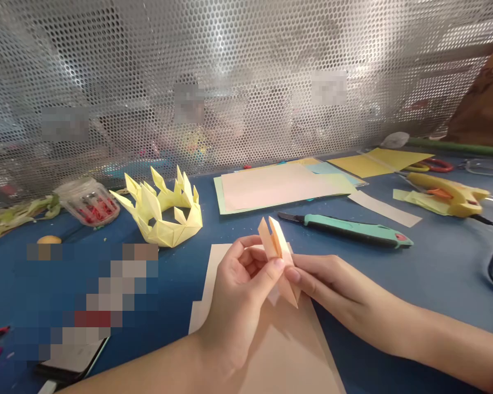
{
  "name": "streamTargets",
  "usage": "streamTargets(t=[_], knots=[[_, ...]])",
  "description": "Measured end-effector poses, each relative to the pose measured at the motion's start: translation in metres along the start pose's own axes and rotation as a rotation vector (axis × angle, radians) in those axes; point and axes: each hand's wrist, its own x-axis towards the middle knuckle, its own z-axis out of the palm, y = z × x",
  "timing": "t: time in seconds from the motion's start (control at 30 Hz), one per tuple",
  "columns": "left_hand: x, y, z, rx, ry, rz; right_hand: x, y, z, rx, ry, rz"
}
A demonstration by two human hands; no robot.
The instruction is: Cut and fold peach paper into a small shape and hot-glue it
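Note:
Between my two hands is a small folded piece of pale peach paper [286,256], with two pointed flaps standing up and one point hanging down. My left hand [246,284] pinches it from the left, thumb across its front. From the right, the thumb and fingers of my right hand [332,295] grip its edge. Below the hands lie larger peach paper sheets [287,350] on the blue table. Past them, to the left, stands a yellow folded-paper crown [172,227] with several upright points. A green utility knife [353,229] with its blade out lies beyond my right hand.
Behind my hands lie a stack of coloured paper [271,189], a paper strip [386,208] and yellow paper [378,161]. A yellow glue gun [447,191] with a cord is at right. At left are a clear jar [88,202] and a phone [74,358]. Perforated metal [246,65] forms the back.

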Motion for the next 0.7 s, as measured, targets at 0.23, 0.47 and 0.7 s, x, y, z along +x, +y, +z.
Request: streamTargets(t=[0.23, 0.47, 0.7], knots=[[0.001, 0.001, 0.000, -0.039, -0.012, -0.032, 0.001, -0.001, -0.002, 0.109, 0.004, 0.055], [0.002, 0.002, 0.000, -0.034, -0.004, -0.050, 0.001, -0.013, 0.000, 0.169, 0.037, -0.037], [0.003, 0.001, 0.000, -0.082, -0.001, -0.096, -0.002, -0.007, -0.001, 0.163, -0.019, 0.073]])
